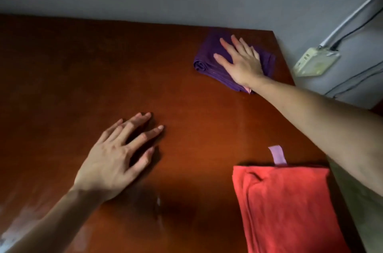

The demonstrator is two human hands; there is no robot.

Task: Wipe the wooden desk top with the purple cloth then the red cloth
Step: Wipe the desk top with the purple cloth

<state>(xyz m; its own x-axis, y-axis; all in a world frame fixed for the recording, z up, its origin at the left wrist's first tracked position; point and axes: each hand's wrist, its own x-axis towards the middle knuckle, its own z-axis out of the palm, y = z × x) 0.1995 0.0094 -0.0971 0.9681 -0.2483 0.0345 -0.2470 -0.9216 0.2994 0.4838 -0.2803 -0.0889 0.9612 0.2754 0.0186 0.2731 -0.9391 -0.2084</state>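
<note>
At the far right corner of the desk top (83, 70), your right hand (241, 60) lies flat on the purple cloth (209, 60), fingers straight and slightly spread, palm pressing the fabric down onto the wood. That flat press looks chosen to keep as much cloth as possible in contact with the surface, so you seem to be in the first wiping pass, working the corner near the wall. The cloth is bunched and folded under your palm, with a rolled edge on its left side and a soft, ribbed weave. Your left hand (118, 157) rests nearer you on bare wood, fingers extended and fanned, fingertips touching the surface; it holds nothing and probably steadies you as you lean across. The red cloth (288, 207) waits at the near right edge, well apart from the purple one and under your outstretched right forearm, likely parked there until the second pass. It is folded into a thick, plush rectangle, with a small pale pink loop (277, 155) sticking out from its far edge. The desk top is smooth, reddish-brown and faintly glossy, with pale smears near your left arm that may be dust or glare. A cream power adapter (315, 62) with cables hangs on the grey wall beyond the corner.
</note>
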